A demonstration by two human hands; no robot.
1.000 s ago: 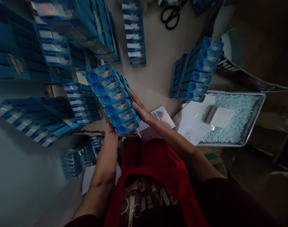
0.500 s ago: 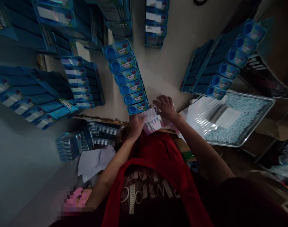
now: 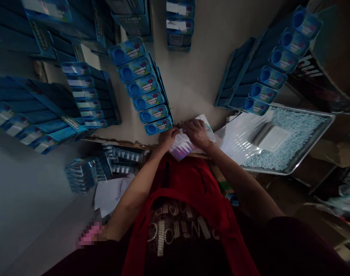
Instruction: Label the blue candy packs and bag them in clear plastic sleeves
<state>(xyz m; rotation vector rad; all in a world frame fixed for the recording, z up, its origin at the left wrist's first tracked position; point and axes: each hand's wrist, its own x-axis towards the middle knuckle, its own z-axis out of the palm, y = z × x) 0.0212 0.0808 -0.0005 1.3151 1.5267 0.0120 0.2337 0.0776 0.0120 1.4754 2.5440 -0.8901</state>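
Note:
At the near edge of the table, a shiny pink-and-white sheet (image 3: 181,148) with a striped, crinkled surface lies under my hands. My left hand (image 3: 166,140) pinches its left side, thumb and fingers closed together. My right hand (image 3: 196,132) presses over its upper right part with bent fingers, which hide some of it. Another pale, glossy piece (image 3: 208,129) sticks out beyond the right hand; I cannot tell whether it is joined to the sheet. Just past my left hand stands a row of blue boxes (image 3: 148,100) marked "Caramelo Macizo".
More blue boxes stand at the left (image 3: 85,94), at the back (image 3: 180,25) and at the right (image 3: 251,76). A metal tray (image 3: 309,153) of small pale-blue pieces, with clear film (image 3: 235,138) and a white block (image 3: 274,138), is right of my hands. Packed boxes (image 3: 81,174) lie below left.
My right hand has shifted left onto the sheet, its fingers drawn in. My left hand stays at the sheet's left side. The view has shifted slightly, so the boxes appear further left.

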